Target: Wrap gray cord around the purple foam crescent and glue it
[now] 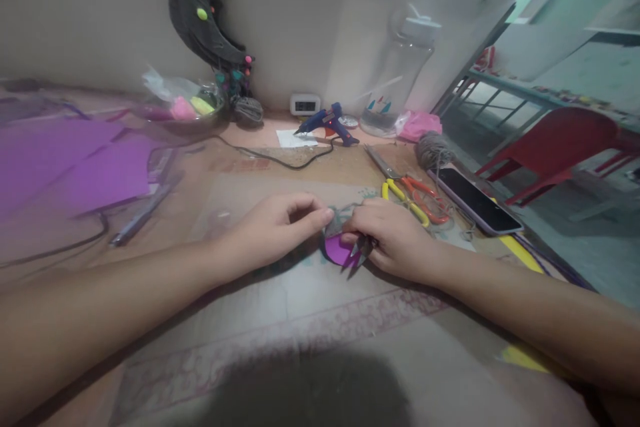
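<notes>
My left hand (277,227) reaches in from the left, its fingers pinched on the top edge of a small purple round piece (337,250) on the table. My right hand (395,237) is closed on a small dark snipper (361,252), whose blades point down-left over the purple piece. Both hands meet at the middle of the table. What lies under the fingers is hidden.
Yellow scissors (405,203) and orange scissors (425,200) lie just behind my right hand, beside a phone (473,200) and a twine ball (433,149). A blue glue gun (327,121) with its cord stands at the back. Purple sheets (75,167) lie left. A red chair (555,147) stands right.
</notes>
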A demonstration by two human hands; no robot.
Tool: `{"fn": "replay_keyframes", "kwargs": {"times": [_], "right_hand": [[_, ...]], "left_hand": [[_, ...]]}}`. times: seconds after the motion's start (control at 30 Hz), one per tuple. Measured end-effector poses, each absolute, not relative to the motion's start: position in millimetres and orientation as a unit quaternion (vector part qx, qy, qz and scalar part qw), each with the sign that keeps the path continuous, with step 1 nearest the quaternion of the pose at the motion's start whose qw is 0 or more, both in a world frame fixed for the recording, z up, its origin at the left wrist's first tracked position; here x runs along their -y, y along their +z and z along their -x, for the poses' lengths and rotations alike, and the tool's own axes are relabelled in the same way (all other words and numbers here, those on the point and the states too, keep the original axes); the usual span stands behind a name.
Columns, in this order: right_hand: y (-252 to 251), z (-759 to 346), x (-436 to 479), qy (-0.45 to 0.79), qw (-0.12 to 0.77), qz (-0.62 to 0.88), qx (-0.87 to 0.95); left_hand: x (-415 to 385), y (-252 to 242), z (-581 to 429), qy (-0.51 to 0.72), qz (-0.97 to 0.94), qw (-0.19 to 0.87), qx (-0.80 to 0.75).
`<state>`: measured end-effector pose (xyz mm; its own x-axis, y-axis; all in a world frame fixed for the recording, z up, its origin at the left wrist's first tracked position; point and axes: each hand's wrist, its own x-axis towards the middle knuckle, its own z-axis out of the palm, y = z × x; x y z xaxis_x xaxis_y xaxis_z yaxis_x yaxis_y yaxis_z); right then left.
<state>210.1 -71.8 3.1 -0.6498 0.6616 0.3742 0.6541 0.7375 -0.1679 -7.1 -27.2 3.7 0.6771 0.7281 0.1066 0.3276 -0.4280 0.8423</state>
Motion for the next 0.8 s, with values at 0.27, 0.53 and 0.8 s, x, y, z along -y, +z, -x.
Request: {"fn": "replay_keyframes", "kwargs": {"times": [0.27,0.53,0.8], "right_hand": [[3,-209,71,0.004,0.199,0.365,0.909],[7,-212,74,0.025,0.214,0.382,0.899],[4,-222,71,-0.074,0.242,0.352,0.901]], "left_hand": [[30,6,7,0.208,-0.840,0.378,-0.328],[26,5,7,0.200,-0.814,0.417,-0.352],[26,6,5,0.214,-0.793,0.445,-0.356]]}}
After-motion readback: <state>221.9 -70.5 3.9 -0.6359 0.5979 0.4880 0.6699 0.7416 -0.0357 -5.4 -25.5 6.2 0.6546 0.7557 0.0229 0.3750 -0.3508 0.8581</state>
